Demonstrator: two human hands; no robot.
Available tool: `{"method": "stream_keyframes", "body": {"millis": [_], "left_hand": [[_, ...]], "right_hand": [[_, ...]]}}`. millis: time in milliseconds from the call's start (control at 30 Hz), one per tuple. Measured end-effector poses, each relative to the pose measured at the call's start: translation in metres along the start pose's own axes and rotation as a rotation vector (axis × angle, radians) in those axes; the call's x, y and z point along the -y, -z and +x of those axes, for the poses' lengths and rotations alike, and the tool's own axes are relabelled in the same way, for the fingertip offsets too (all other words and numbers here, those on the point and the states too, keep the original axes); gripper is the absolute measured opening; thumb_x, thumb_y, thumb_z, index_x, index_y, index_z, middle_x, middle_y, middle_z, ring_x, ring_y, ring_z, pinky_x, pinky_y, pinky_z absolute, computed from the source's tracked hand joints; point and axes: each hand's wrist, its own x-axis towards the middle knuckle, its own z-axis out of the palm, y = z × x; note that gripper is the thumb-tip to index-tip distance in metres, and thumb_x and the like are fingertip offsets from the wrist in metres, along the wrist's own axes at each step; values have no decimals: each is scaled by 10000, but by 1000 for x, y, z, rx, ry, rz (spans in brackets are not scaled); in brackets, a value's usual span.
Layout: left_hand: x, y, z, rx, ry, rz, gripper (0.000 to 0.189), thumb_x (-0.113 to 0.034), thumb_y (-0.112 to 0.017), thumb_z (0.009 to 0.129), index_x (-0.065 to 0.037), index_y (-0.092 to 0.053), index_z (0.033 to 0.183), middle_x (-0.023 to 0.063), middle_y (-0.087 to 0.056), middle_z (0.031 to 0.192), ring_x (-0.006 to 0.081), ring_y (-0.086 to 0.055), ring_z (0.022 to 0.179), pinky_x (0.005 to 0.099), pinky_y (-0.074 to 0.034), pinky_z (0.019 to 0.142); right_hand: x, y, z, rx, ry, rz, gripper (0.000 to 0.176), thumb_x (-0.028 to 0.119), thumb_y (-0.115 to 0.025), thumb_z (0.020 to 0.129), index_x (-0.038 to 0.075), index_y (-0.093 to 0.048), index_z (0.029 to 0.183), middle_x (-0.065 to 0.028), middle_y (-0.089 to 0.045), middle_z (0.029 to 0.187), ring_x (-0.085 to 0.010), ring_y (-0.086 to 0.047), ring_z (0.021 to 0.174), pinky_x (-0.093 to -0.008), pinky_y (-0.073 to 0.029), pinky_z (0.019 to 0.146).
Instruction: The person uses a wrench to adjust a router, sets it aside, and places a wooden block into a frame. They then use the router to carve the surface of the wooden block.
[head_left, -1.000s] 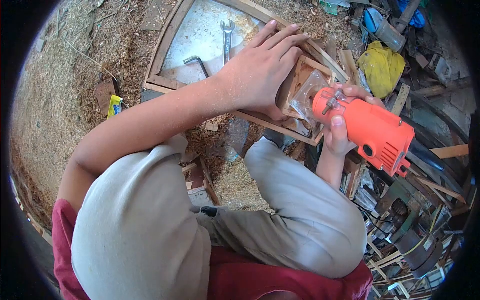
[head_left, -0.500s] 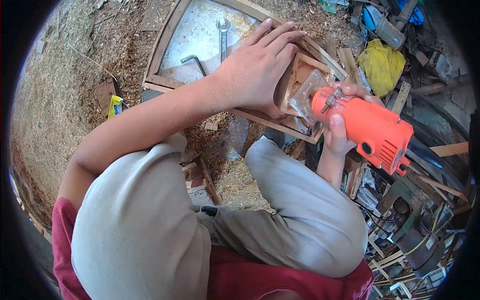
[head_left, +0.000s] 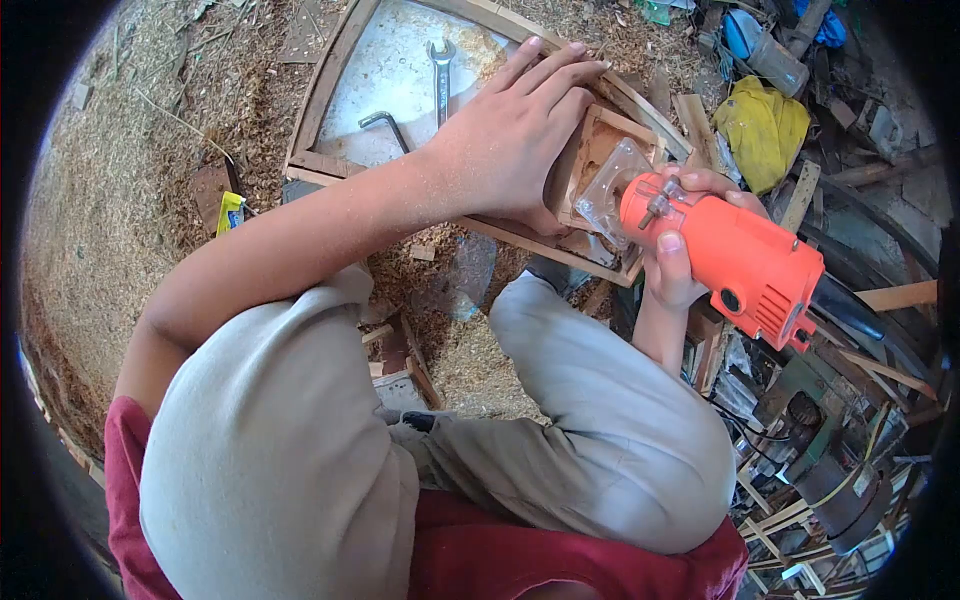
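My right hand (head_left: 683,235) is wrapped round the front of an orange power tool (head_left: 745,265), which lies tilted with its clear base plate (head_left: 612,190) against the edge of a small wooden box (head_left: 612,130). Spread over the box's left side, my left hand (head_left: 530,130) grips it between thumb and fingers. The box rests on a wood-framed tray (head_left: 322,110) with a pale surface. A wrench (head_left: 441,82) and a black hex key (head_left: 385,128) lie on the tray, left of my left hand.
Wood shavings (head_left: 130,260) cover the ground at left, with a yellow-green packet (head_left: 230,212) on them. A yellow cloth (head_left: 762,130), a clear bottle (head_left: 778,66) and wood scraps lie at upper right. Machinery (head_left: 840,490) and thin wood strips stand at lower right.
The orange tool and my right hand have shifted very slightly left. Both hands keep the same hold.
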Motion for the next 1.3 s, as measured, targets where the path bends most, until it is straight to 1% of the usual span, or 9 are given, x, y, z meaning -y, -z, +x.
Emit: {"method": "stream_keyframes", "body": {"millis": [200,400,500,600,900,1200,1300], "left_hand": [[-1,0,0,15,6,25,1165,-572,-939,494,112,-503,1330,206,-391,1602,368,-266,1574,549,-188,1299],[-2,0,0,17,19,15,1159,-575,-937,503,108,-504,1334,202,-388,1606,363,-263,1576,545,-177,1306],[-2,0,0,20,16,20,1174,-580,-940,490,105,-503,1338,200,-387,1607,365,-264,1576,542,-174,1307],[-1,0,0,35,12,36,1199,-588,-941,473,103,-492,1344,198,-386,1608,365,-264,1576,547,-174,1306],[1,-2,0,-13,-9,17,1219,-613,-928,474,104,-478,1351,202,-395,1602,373,-281,1569,566,-191,1295],[1,-2,1,-3,6,19,1196,-647,-905,508,103,-488,1342,194,-404,1600,360,-285,1570,559,-202,1292],[1,-3,1,-21,4,19,1194,-627,-917,494,96,-490,1342,187,-409,1598,359,-283,1572,556,-206,1292]], "right_hand": [[1,-2,4,62,10,-6,757,29,-820,763,111,-447,1416,-225,-659,1202,-345,-678,1089,-523,-561,989],[-1,-2,5,82,0,-4,771,5,-801,764,120,-437,1434,-228,-651,1217,-351,-673,1106,-529,-560,992],[0,-3,3,89,-11,-50,711,64,-775,793,140,-435,1413,-208,-625,1226,-376,-654,1113,-578,-552,995],[-2,-4,5,63,-3,3,764,23,-806,775,132,-425,1429,-222,-640,1231,-352,-666,1107,-531,-559,992],[-4,-5,6,41,-13,0,757,25,-798,784,133,-422,1432,-213,-640,1231,-355,-659,1114,-536,-546,1007],[-5,-3,6,18,-19,-29,771,16,-799,778,136,-422,1440,-210,-642,1225,-354,-665,1099,-538,-551,994],[-1,-6,3,-6,-56,-77,696,53,-735,786,110,-417,1403,-210,-621,1231,-363,-641,1131,-578,-539,1023]]}}
